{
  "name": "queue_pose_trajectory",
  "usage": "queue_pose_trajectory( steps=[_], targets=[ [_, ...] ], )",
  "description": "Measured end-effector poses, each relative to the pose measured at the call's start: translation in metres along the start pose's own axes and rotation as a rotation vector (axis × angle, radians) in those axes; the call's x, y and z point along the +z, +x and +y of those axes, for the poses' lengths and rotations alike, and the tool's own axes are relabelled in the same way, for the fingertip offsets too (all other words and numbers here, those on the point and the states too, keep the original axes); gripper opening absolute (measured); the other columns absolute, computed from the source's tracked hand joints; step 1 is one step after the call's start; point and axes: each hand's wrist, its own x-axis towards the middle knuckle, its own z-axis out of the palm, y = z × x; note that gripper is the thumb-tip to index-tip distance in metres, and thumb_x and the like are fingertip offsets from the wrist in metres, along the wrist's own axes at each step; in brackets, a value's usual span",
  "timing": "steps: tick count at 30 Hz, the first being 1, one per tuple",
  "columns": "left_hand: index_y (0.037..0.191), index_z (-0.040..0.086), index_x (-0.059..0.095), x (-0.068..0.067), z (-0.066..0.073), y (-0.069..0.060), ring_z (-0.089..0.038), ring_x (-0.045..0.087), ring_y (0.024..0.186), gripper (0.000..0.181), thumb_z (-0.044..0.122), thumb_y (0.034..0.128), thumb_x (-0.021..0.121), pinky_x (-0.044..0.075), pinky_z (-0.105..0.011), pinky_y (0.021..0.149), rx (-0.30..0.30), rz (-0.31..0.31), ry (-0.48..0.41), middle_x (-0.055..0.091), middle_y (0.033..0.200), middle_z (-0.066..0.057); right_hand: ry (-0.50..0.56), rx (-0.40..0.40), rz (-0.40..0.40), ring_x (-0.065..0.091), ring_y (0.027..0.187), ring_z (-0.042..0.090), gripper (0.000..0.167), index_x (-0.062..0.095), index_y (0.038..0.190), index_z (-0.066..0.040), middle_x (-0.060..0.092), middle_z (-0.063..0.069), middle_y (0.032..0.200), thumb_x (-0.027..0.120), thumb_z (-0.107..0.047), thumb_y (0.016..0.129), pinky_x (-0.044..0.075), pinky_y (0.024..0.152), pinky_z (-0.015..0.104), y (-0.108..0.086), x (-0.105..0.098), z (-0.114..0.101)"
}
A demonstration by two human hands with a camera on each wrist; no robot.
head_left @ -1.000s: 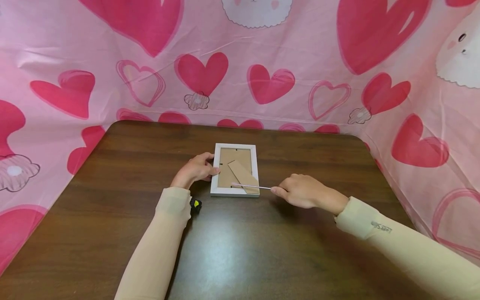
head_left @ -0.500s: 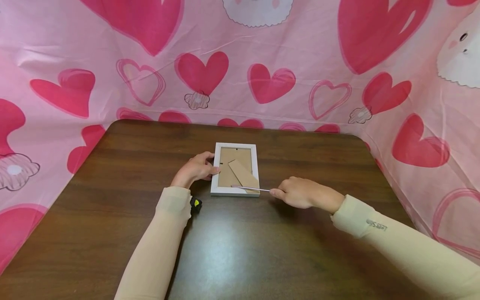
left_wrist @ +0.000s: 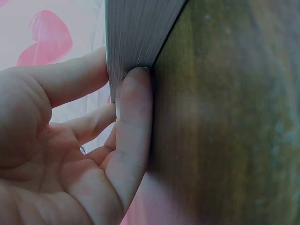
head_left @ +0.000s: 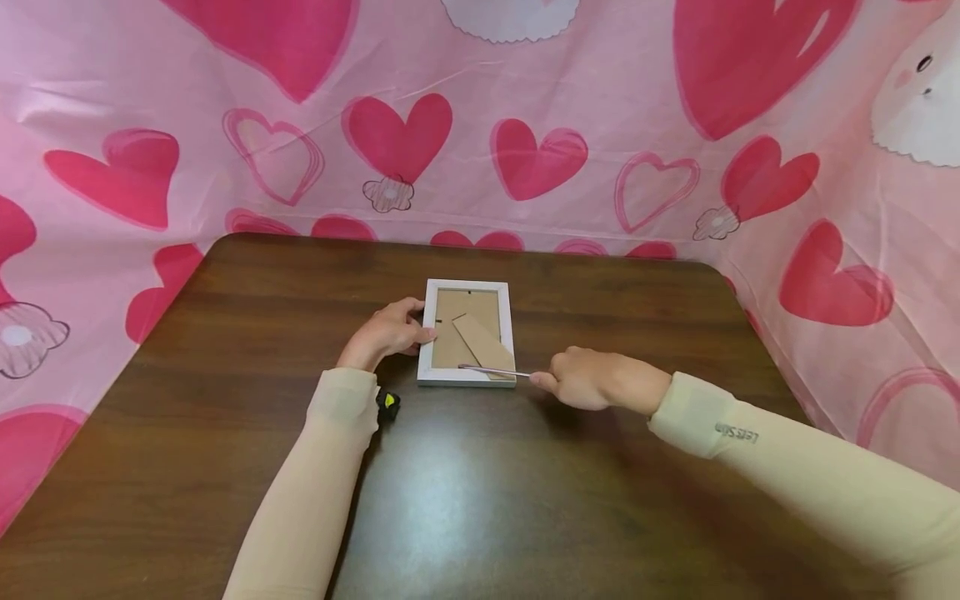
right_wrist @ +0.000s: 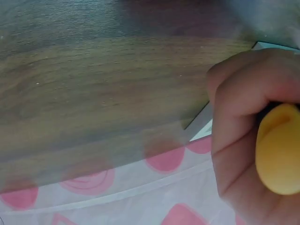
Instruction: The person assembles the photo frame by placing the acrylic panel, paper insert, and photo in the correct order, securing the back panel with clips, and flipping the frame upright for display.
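A white picture frame (head_left: 505,308) lies back side up on the table, its brown backing board (head_left: 442,352) showing. A stand flap (head_left: 483,342) slants across the board, and small dark tabs sit along the board's edges. My left hand (head_left: 390,327) holds the frame's left side, thumb on the top face. In the left wrist view, a finger (left_wrist: 133,103) presses the frame's side edge (left_wrist: 136,33). My right hand (head_left: 592,377) grips a screwdriver with a yellow handle (right_wrist: 279,150). Its thin shaft (head_left: 498,371) crosses the flap's lower end, tip near the bottom tab.
The dark wooden table (head_left: 465,500) spreads around the frame. A small black and yellow object (head_left: 388,406) shows beside the left wrist. Pink heart-patterned cloth (head_left: 480,208) hangs behind and along both sides.
The right hand has shifted slightly left, and the screwdriver's tip has come down toward the frame's lower edge. My left hand keeps its hold on the frame. The head view has tilted slightly.
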Motion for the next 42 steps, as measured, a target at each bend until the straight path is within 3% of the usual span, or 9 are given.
queue_pose_trajectory(
  steps=[4,8,13,15,18,21,25,28,42],
  targets=[
    [0.164,0.004,0.033,-0.003,0.000,-0.001,-0.034,0.070,0.109,0.071,0.017,0.1037,0.070,0.057,-0.046,0.105,-0.009,0.001,0.005,0.056,0.122,-0.021,-0.030,0.006,0.024,0.044,0.060,0.017,0.056,0.053,0.067,-0.015,0.043,-0.001,0.064,0.046,-0.046,0.113,0.046,0.063,0.034,0.001,0.000,-0.003],
    [0.164,0.005,0.034,-0.002,-0.002,0.000,-0.034,0.070,0.109,0.071,0.018,0.1038,0.070,0.057,-0.046,0.105,-0.012,0.002,0.007,0.056,0.122,-0.020,-0.026,-0.042,0.085,0.047,0.062,0.015,0.055,0.061,0.070,-0.016,0.047,-0.003,0.065,0.046,-0.048,0.113,0.049,0.065,0.035,0.002,0.007,0.005],
    [0.163,0.004,0.035,-0.001,0.000,0.001,-0.033,0.070,0.106,0.071,0.016,0.1033,0.070,0.059,-0.045,0.102,0.002,0.000,-0.007,0.056,0.120,-0.020,-0.049,-0.094,0.200,0.069,0.088,0.016,0.055,0.082,0.103,-0.017,0.073,-0.007,0.091,0.043,-0.055,0.111,0.058,0.086,0.048,-0.005,0.008,0.025],
    [0.163,0.004,0.034,-0.001,0.001,0.001,-0.033,0.070,0.106,0.071,0.015,0.1033,0.070,0.059,-0.045,0.102,0.004,-0.002,-0.012,0.056,0.120,-0.020,-0.065,-0.090,0.255,0.073,0.104,0.023,0.055,0.081,0.118,-0.017,0.078,-0.003,0.109,0.042,-0.055,0.112,0.057,0.094,0.054,-0.010,0.005,0.033],
    [0.163,0.004,0.034,-0.002,0.002,0.001,-0.033,0.069,0.106,0.071,0.015,0.1033,0.070,0.059,-0.045,0.103,0.000,0.001,-0.016,0.056,0.119,-0.020,-0.083,-0.086,0.335,0.073,0.112,0.029,0.049,0.078,0.127,-0.018,0.077,0.000,0.119,0.041,-0.047,0.113,0.056,0.095,0.058,-0.017,-0.001,0.045],
    [0.163,0.004,0.035,-0.002,0.002,0.000,-0.033,0.069,0.106,0.070,0.015,0.1036,0.070,0.059,-0.045,0.103,-0.004,-0.002,-0.015,0.056,0.119,-0.020,-0.124,-0.095,0.396,0.073,0.096,0.024,0.039,0.078,0.113,-0.021,0.076,-0.003,0.098,0.043,-0.039,0.113,0.057,0.083,0.053,-0.023,-0.005,0.056],
    [0.163,0.005,0.035,-0.001,0.001,0.000,-0.033,0.069,0.106,0.070,0.017,0.1038,0.070,0.059,-0.045,0.102,-0.011,-0.004,-0.002,0.056,0.120,-0.019,-0.174,-0.121,0.457,0.056,0.067,0.015,0.032,0.059,0.083,-0.023,0.048,-0.007,0.066,0.050,-0.034,0.112,0.046,0.061,0.040,-0.026,-0.008,0.068],
    [0.163,0.006,0.035,0.000,0.001,0.000,-0.033,0.069,0.107,0.070,0.017,0.1035,0.070,0.058,-0.045,0.103,-0.013,-0.004,0.002,0.056,0.119,-0.019,-0.186,-0.123,0.484,0.047,0.062,0.014,0.033,0.050,0.078,-0.023,0.040,-0.007,0.063,0.053,-0.030,0.110,0.040,0.058,0.035,-0.028,-0.009,0.073],
    [0.162,0.004,0.037,0.000,0.001,0.001,-0.033,0.070,0.104,0.070,0.015,0.1027,0.071,0.059,-0.045,0.102,-0.007,0.005,-0.017,0.056,0.118,-0.019,-0.249,-0.123,0.539,0.049,0.059,0.015,0.034,0.049,0.076,-0.022,0.040,-0.006,0.061,0.056,-0.030,0.108,0.038,0.052,0.035,-0.027,-0.007,0.079]
  ],
)
